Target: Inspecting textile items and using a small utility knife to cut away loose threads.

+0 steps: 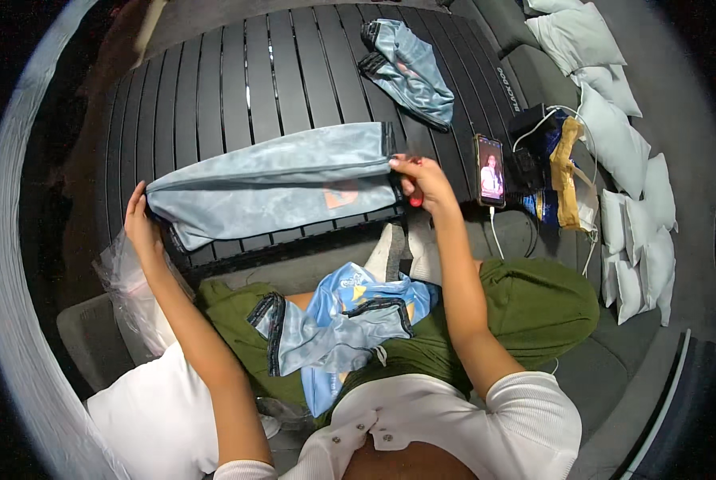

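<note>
A pale blue fabric sleeve (270, 184) with black bands at its ends is stretched flat across the near side of the slatted table. At its left end, my left hand (140, 222) grips the corner between thumb and fingers. My right hand (423, 182) pinches the black-edged right end. Something small and red (416, 200) shows under the right fingers; its kind I cannot make out. On my lap lie another sleeve (326, 336), crumpled and black-edged, and a brighter blue printed cloth (346, 286). Further similar blue fabric (410, 72) lies folded at the table's far right.
The dark slatted table (206, 96) spreads out ahead of me. A lit phone (490, 170) with a white cable stands at its right edge, beside a blue and yellow package (566, 172). White cushions (614, 120) line the right side. A clear plastic bag (130, 276) sits at left.
</note>
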A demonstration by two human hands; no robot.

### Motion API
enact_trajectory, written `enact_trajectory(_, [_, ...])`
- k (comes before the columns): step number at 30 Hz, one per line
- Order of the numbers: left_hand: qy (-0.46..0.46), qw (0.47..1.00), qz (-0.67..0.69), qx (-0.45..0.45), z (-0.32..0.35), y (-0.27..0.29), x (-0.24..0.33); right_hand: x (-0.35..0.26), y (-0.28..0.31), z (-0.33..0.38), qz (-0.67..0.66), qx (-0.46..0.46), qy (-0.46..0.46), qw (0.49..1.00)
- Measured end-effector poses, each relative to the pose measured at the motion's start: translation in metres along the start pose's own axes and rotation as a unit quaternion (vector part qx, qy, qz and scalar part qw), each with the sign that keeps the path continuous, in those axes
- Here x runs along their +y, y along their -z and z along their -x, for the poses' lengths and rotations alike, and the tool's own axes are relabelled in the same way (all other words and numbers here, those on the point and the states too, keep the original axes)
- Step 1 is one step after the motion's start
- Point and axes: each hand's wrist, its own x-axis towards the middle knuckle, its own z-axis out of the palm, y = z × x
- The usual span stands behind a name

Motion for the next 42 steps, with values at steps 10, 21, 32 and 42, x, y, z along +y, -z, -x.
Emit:
enact_trajectory(10, [-0.172, 0.879, -0.357, -0.266, 0.098, -0.144, 0.012, -0.013, -0.066, 0.04, 0.114, -0.214, 0.105, 0.964])
enact_trajectory(21, [0.041, 0.812, -0.151, -0.563, 0.146, -0.216, -0.008, -0.031, -0.069, 0.071, 0.098, -0.247, 0.092, 0.96])
enact_trajectory(32, [0.17, 0.844, -0.122, -0.494, 0.133, -0.203, -0.019, -0.025, -0.075, 0.063, 0.023, -0.17, 0.069, 0.983])
enact_trajectory(42, [0.219, 0.843, -0.064, -0.487, 0.13, -0.2, -0.01, -0.032, -0.082, 0.071, -0.063, -0.176, 0.052, 0.981])
